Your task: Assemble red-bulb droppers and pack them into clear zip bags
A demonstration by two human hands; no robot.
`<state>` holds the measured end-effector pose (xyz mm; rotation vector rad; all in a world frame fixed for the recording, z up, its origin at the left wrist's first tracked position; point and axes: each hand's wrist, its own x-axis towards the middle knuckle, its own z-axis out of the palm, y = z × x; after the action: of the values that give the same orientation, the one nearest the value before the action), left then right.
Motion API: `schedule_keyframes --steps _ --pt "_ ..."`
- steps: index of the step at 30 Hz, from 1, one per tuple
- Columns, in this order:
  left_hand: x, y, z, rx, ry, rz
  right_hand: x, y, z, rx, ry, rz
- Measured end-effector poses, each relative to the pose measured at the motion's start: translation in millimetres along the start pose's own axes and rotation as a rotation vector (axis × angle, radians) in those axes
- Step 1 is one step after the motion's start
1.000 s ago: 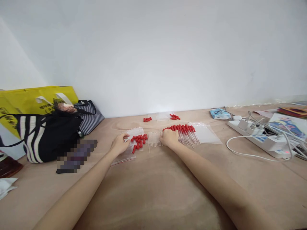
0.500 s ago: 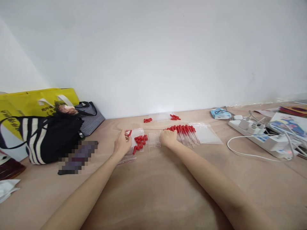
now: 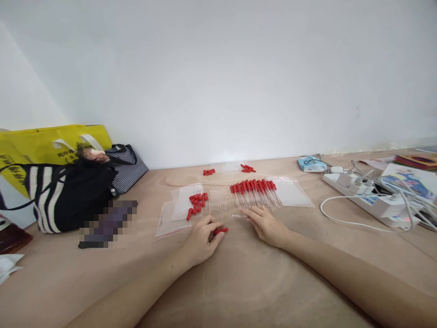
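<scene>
Head view: nearer us than the row of red-topped droppers (image 3: 254, 190), our left hand (image 3: 204, 240) pinches a red dropper bulb (image 3: 221, 231), our right hand (image 3: 268, 225) a clear tube (image 3: 236, 216); we'd best align them end-on.

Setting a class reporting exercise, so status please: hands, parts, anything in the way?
Left hand holding red bulb. Right hand at clear tube, grip unclear. Bulb and tube apart. Possible snag: red-topped tubes just beyond right hand.

Home or office, cannot tell: wood-toned table (image 3: 252, 291), white wall (image 3: 218, 91), bags (image 3: 85, 191), power strip (image 3: 368, 199).
</scene>
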<state>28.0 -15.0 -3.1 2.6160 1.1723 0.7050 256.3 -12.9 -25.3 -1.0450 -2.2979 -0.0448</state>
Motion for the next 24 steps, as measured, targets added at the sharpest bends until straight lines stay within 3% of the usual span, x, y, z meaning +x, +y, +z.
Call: schedule_keyframes --steps 5,12,24 --pt "4 0 2.2 -0.016 0.027 -0.001 3 -12 0 0.057 -0.003 0.010" --pt "5 5 0.9 -0.048 0.064 -0.049 5 -23 -3 0.107 0.093 0.061" --pt "7 4 0.7 -0.303 0.019 -0.060 4 -26 3 0.058 0.125 -0.075"
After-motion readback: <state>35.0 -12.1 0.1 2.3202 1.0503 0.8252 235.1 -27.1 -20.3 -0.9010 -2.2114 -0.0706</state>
